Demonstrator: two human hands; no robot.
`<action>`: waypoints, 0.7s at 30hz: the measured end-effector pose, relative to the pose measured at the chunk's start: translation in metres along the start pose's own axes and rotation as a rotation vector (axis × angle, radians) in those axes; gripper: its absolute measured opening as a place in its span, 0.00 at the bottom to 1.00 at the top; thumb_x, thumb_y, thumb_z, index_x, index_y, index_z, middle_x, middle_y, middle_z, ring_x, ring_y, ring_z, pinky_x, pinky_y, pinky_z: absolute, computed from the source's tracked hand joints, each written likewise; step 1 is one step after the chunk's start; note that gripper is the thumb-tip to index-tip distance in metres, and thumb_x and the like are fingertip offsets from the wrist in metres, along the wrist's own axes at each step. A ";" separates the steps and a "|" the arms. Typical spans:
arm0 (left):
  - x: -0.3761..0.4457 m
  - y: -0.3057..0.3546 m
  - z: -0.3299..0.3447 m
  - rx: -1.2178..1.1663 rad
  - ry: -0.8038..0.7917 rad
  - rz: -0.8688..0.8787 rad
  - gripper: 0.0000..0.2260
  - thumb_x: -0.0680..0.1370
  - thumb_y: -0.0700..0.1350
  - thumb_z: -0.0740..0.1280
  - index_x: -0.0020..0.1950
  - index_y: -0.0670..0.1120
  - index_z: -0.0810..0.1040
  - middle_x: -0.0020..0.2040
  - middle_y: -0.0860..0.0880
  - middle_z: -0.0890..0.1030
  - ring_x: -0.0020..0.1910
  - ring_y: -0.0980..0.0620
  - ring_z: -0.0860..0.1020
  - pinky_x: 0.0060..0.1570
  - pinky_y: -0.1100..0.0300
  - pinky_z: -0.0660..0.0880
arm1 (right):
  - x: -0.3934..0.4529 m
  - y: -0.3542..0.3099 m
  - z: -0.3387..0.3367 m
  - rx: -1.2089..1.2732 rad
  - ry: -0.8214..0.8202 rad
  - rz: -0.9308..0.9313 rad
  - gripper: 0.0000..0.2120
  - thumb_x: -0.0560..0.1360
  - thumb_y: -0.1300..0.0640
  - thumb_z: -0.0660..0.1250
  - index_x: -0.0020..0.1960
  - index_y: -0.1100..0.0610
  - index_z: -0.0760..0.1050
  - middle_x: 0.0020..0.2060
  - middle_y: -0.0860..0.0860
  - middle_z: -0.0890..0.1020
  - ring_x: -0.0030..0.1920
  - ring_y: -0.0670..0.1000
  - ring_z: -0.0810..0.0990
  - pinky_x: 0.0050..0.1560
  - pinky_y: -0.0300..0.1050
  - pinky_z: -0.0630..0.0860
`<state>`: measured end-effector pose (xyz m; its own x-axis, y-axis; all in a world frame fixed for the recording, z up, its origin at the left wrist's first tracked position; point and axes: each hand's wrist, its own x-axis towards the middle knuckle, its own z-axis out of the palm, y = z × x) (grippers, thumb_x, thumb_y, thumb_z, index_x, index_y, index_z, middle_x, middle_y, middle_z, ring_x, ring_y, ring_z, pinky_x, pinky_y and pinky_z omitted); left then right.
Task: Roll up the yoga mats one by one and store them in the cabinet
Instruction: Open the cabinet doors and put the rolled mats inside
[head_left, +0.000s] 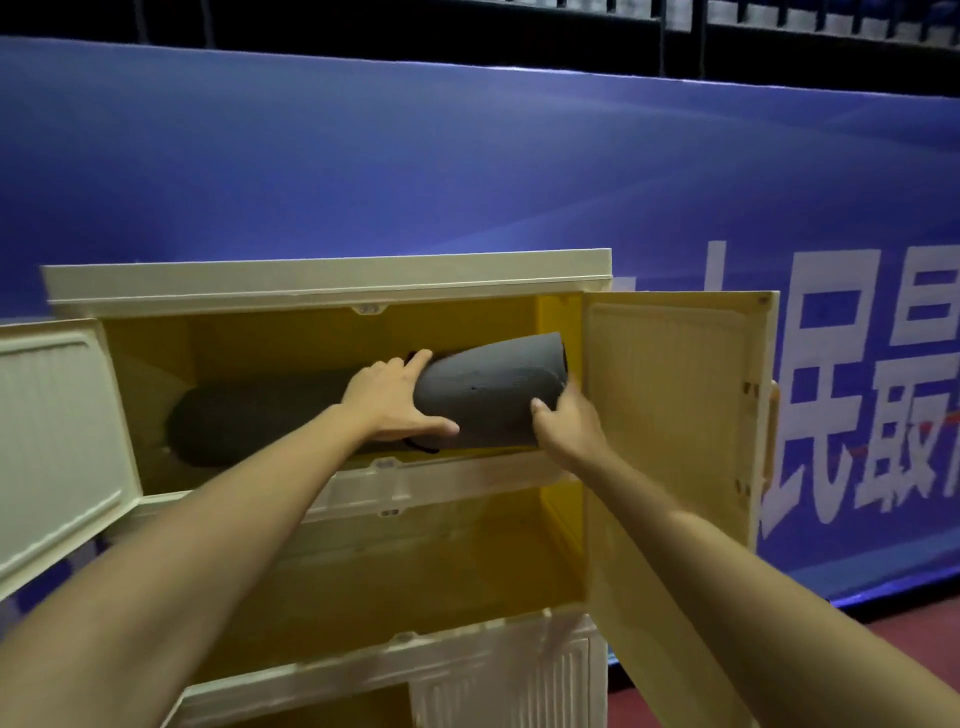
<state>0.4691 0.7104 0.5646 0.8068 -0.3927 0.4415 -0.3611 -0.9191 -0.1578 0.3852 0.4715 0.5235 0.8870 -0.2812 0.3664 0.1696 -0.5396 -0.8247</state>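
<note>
— While both arms reach forward in the head view, where does the rolled yoga mat (488, 395) sit?

— In the top compartment of the cream cabinet (327, 283), lying crosswise, its right end tilted up toward two o'clock and poking out near the open right door (675, 410). A second dark roll (260, 421) lies behind it, running toward nine o'clock in the same compartment.

— And the left hand (387, 397)?

— It comes in from seven o'clock, arm nearly straight, and grips the mat at its middle: thumb hooked under the roll, index finger stretched over the top, the other fingers hidden behind it.

— The right hand (566, 426)?

— It enters from five o'clock with the wrist bent upward, cupping the mat's right end from below and beside; the thumb presses on the front of the roll, the fingers wrap round the far side out of sight.

— What else is there?

— The left door (57, 441) swings open at nine o'clock. The middle compartment (441, 566) below shows yellow inner walls. Behind the cabinet hangs a blue banner (467, 156) with white characters at three o'clock, and a strip of red floor (924, 644) lies at four o'clock.
</note>
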 end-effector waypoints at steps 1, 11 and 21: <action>0.004 0.000 0.001 -0.013 -0.064 0.000 0.56 0.64 0.79 0.68 0.82 0.51 0.54 0.72 0.45 0.73 0.67 0.42 0.75 0.61 0.47 0.76 | 0.008 0.006 0.001 -0.113 -0.002 0.023 0.39 0.81 0.54 0.65 0.82 0.58 0.45 0.79 0.61 0.59 0.77 0.63 0.61 0.75 0.58 0.64; 0.015 -0.080 0.025 -0.118 -0.320 -0.310 0.61 0.60 0.63 0.83 0.83 0.55 0.50 0.83 0.46 0.55 0.81 0.41 0.57 0.77 0.47 0.60 | 0.054 -0.012 0.037 -1.128 -0.025 -0.611 0.48 0.71 0.45 0.76 0.81 0.54 0.52 0.76 0.56 0.64 0.76 0.61 0.61 0.76 0.57 0.59; 0.014 -0.107 0.025 -0.058 -0.338 -0.276 0.56 0.67 0.64 0.79 0.83 0.55 0.47 0.84 0.49 0.51 0.82 0.42 0.53 0.78 0.46 0.56 | 0.093 0.010 0.046 -1.125 -0.094 -0.421 0.29 0.74 0.55 0.73 0.72 0.55 0.68 0.58 0.54 0.78 0.58 0.58 0.78 0.52 0.51 0.75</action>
<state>0.5308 0.8030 0.5655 0.9809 -0.1303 0.1445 -0.1287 -0.9915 -0.0207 0.4895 0.4768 0.5297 0.8878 0.1165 0.4452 0.0247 -0.9781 0.2068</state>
